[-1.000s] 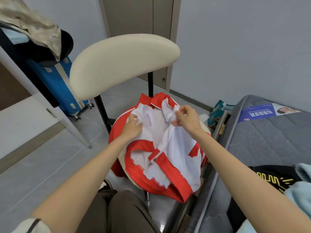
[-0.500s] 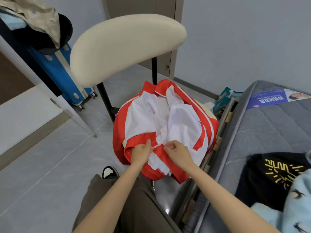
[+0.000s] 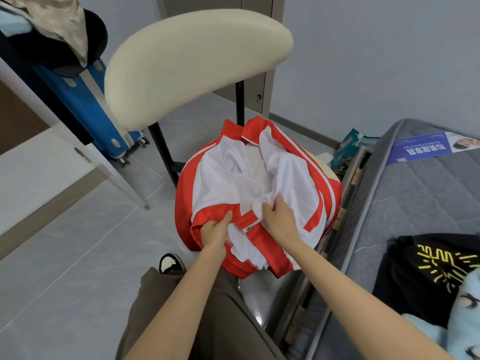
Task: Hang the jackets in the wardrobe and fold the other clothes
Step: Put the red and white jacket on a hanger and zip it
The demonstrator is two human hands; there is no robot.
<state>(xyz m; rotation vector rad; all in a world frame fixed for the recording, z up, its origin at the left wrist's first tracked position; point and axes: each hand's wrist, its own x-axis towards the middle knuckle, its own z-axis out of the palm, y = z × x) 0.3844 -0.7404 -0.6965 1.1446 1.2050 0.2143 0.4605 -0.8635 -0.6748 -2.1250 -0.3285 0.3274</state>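
Note:
A red and white jacket (image 3: 215, 175) lies open on the seat of a cream chair (image 3: 192, 55), its white lining facing up and its red collar toward the chair back. My left hand (image 3: 215, 232) grips the jacket's red bottom hem on the left front. My right hand (image 3: 279, 216) pinches the white lining just beside the red zipper edge, near the middle. A black garment with a yellow print (image 3: 426, 271) and a light blue garment (image 3: 465, 318) lie on the grey mattress (image 3: 405, 203) at the right.
A blue suitcase (image 3: 85, 113) stands at the left behind a white furniture edge, with a cap and patterned cloth (image 3: 59, 22) on top. A brown wardrobe door (image 3: 220, 1) is behind the chair. A leaflet (image 3: 428, 148) lies on the mattress. A green bag (image 3: 348, 149) sits on the floor.
Both hands came down from the jacket's upper part to its bottom hem. The left hand has since shifted lower on the red hem and the right hand now pinches the white lining.

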